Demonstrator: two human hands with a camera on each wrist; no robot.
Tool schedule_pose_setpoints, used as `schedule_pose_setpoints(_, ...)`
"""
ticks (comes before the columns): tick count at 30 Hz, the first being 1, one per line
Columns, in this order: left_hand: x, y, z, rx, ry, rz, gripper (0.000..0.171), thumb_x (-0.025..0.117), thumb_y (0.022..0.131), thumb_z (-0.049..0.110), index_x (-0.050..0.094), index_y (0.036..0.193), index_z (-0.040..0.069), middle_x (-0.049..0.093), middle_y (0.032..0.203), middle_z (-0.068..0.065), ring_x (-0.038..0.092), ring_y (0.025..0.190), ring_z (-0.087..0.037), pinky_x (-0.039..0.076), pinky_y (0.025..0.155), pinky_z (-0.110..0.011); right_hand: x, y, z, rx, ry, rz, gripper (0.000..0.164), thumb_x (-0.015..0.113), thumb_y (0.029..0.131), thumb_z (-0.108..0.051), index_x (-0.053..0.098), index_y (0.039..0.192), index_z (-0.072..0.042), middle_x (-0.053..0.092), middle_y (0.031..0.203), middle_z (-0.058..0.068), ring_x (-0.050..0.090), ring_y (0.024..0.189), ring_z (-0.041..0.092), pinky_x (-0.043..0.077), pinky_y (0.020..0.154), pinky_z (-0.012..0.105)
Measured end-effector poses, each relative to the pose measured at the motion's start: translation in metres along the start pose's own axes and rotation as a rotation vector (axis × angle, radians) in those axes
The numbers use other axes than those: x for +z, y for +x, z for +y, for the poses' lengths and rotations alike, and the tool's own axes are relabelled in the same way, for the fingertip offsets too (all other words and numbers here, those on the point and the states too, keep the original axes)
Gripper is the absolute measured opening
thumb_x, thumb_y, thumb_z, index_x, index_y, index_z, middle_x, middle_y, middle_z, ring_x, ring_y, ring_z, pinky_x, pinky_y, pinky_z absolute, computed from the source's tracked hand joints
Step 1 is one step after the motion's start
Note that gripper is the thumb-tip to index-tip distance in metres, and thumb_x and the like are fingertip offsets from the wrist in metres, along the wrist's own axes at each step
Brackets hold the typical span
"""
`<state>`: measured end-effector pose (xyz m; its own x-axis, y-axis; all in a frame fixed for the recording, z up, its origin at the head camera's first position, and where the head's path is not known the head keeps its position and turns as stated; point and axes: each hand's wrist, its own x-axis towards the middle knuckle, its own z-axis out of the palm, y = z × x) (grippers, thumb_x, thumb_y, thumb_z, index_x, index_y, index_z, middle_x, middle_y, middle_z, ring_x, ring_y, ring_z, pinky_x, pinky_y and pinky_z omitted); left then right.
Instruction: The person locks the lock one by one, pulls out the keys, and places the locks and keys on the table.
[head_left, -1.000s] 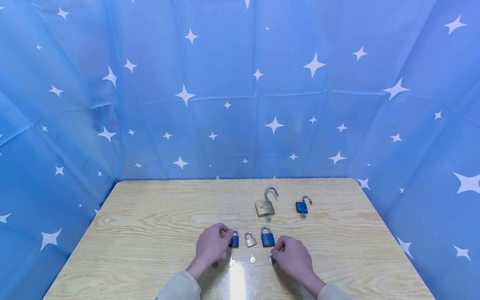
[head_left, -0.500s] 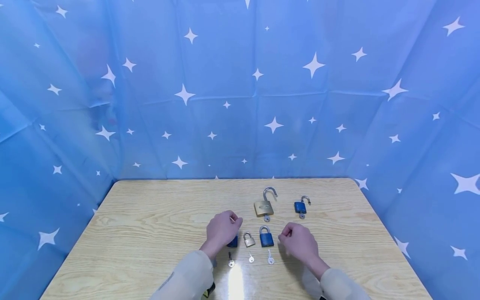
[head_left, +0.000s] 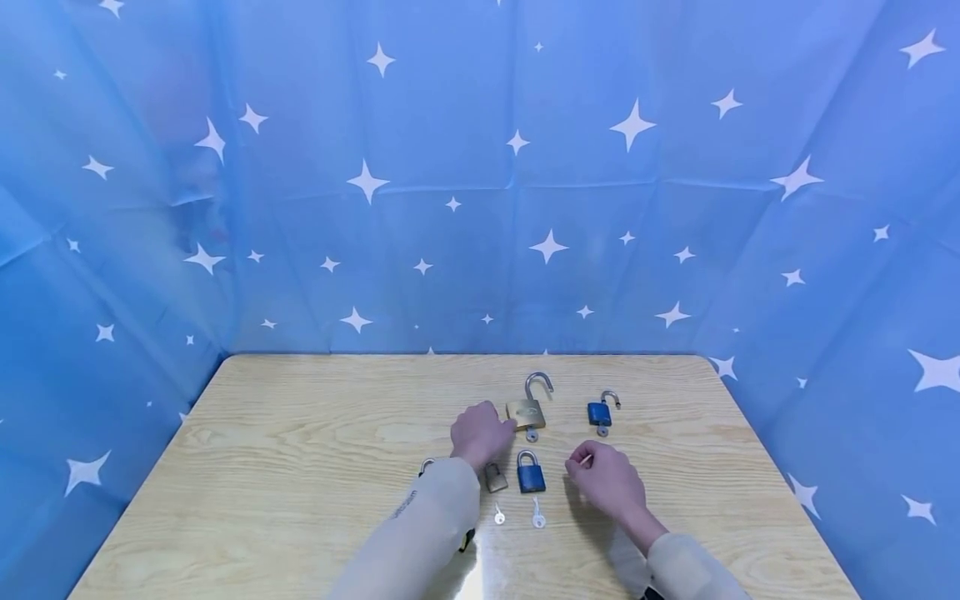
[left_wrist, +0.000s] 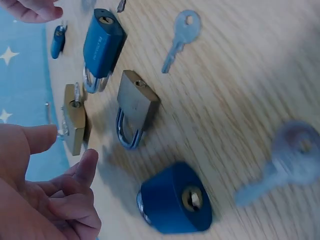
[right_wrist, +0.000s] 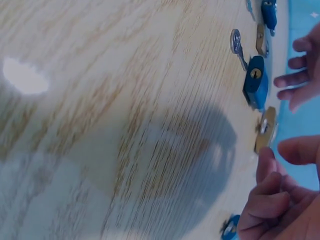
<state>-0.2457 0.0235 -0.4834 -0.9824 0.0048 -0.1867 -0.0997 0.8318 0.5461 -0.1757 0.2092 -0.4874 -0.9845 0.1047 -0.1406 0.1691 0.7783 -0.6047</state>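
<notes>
The left hand (head_left: 482, 432) is hovering over the wooden table (head_left: 300, 433), right by the big gold lock (head_left: 525, 414); I cannot tell if it is touching it. Its thumb and pointing finger are standing apart, with a gap between the tips, and the other fingers are bending softly. The right hand (head_left: 609, 479) is hanging over the table, near the blue lock (head_left: 531, 477). Its fingers are curling loosely, and its thumb and pointing finger are coming close at the tips, with a thin gap showing. The big gold lock is lying farther back, with its loop swinging open and a key (head_left: 532, 435) sticking out of it. To its right, the little blue lock (head_left: 599, 414) is lying open too, with its own key. Nearer the person, the small gold lock (head_left: 496, 479) is lying left of the blue lock, and a loose key (head_left: 499, 517) is resting in front of it. Another blue lock (left_wrist: 175, 200) is showing big in the left wrist view, with a blurry key (left_wrist: 295, 155) lying near it. Blue cloth (head_left: 450, 167) with white stars is hanging behind.
</notes>
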Motion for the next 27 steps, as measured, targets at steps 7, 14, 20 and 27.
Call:
schedule_pose_setpoints(7, 0.025, 0.011, 0.015, -0.061, -0.064, 0.035, 0.046, 0.057, 0.089, 0.053, 0.059, 0.087, 0.007, 0.058, 0.073, -0.010, 0.054, 0.066, -0.025, 0.045, 0.058, -0.041, -0.006, -0.001, 0.004, 0.001, -0.008, 0.012, 0.013, 0.060, 0.087, -0.024, 0.065, 0.086, -0.013, 0.059, 0.067, -0.001, 0.050, 0.055, 0.015, 0.037, 0.049, 0.031)
schedule_pose_setpoints(14, 0.038, 0.019, 0.022, -0.156, -0.062, 0.129, 0.061, 0.067, 0.076, 0.059, 0.057, 0.100, 0.005, 0.056, 0.069, -0.010, 0.052, 0.062, -0.024, 0.044, 0.053, -0.039, -0.001, 0.002, 0.005, -0.005, 0.002, 0.004, 0.013, 0.060, 0.087, -0.025, 0.064, 0.086, -0.013, 0.056, 0.062, -0.001, 0.049, 0.053, 0.015, 0.036, 0.048, 0.030)
schedule_pose_setpoints(20, 0.040, 0.022, 0.022, -0.164, -0.073, 0.150, 0.051, 0.072, 0.073, 0.055, 0.057, 0.087, 0.007, 0.053, 0.063, -0.006, 0.051, 0.056, -0.021, 0.040, 0.047, -0.035, 0.002, 0.003, 0.009, 0.000, 0.001, 0.014, 0.013, 0.060, 0.087, -0.025, 0.064, 0.085, -0.013, 0.056, 0.064, -0.001, 0.048, 0.054, 0.016, 0.035, 0.049, 0.031)
schedule_pose_setpoints(27, 0.035, 0.022, 0.018, -0.229, -0.160, 0.100, 0.045, 0.075, 0.072, 0.052, 0.052, 0.061, 0.016, 0.051, 0.056, -0.001, 0.048, 0.053, -0.019, 0.034, 0.045, -0.035, 0.001, 0.003, 0.010, 0.009, -0.001, 0.008, 0.013, 0.060, 0.086, -0.025, 0.064, 0.085, -0.013, 0.057, 0.067, -0.001, 0.049, 0.056, 0.016, 0.036, 0.050, 0.031)
